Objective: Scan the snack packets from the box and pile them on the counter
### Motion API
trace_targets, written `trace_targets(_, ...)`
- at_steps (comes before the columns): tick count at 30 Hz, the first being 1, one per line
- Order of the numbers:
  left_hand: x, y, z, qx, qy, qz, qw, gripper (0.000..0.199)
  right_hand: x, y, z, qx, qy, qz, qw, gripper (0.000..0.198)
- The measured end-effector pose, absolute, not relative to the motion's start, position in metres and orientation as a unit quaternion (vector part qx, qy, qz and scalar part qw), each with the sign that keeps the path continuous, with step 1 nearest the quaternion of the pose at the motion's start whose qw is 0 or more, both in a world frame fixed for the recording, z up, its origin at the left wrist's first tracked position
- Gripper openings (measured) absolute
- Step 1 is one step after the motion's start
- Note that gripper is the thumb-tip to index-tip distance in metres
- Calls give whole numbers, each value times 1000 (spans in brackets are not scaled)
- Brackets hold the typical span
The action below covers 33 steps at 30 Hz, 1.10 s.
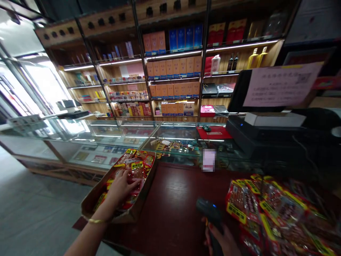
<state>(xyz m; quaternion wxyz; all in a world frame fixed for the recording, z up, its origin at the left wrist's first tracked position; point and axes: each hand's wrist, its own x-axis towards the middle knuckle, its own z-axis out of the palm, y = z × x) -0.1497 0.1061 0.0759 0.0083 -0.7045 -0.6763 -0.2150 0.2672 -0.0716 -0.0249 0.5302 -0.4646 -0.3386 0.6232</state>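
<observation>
left hand [123,185] fingers apart on the snack packets [134,167] inside the cardboard box [92,202]; pinch one packet only (top layer); right hand [223,240], right of the box, clamped on scanner [210,213].

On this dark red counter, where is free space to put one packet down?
The bare strip of the counter lies between the cardboard box under the left hand and the snack packet pile, ahead of the barcode scanner in the right hand. The right side is crowded.

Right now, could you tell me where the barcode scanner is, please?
In the head view, the barcode scanner sits low and right of centre, held in the right hand over the dark red counter, just left of the snack packets.
</observation>
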Motion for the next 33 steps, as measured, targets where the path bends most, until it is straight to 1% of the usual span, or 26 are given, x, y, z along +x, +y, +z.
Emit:
trace_targets(2,-148,102,77,-736,-655,-168,-8,65,266,-67,-22,-448,-337,614,556,56)
trace_targets(5,-148,99,73,-751,-646,-138,-14,73,266,-65,-16,-431,-340,606,575,54)
trace_targets(7,-149,99,69,-752,-643,-142,-15,73,267,-66,-14,-426,-344,605,578,52)
trace_targets(14,-150,97,68,-733,-646,-211,-23,59,268,-67,-15,-418,-351,598,587,47)
trace_targets(16,-149,97,71,-710,-664,-235,-17,61,268,-67,-17,-419,-347,597,589,49)
trace_targets(19,-149,102,72,-672,-678,-299,-15,72,268,-69,-18,-426,-338,595,591,51)
trace_targets(21,-151,104,69,-664,-669,-334,-25,78,269,-70,-19,-432,-336,594,590,51)
trace_targets(23,-154,106,64,-677,-650,-344,-37,79,269,-71,-20,-435,-336,595,587,50)
trace_targets(28,-158,104,52,-725,-614,-299,-87,64,268,-70,-21,-436,-336,599,582,49)
trace_targets(31,-160,103,52,-755,-583,-287,-89,53,266,-70,-21,-438,-334,601,579,48)
trace_targets(33,-161,103,52,-769,-571,-276,-85,41,264,-69,-21,-439,-336,605,574,48)
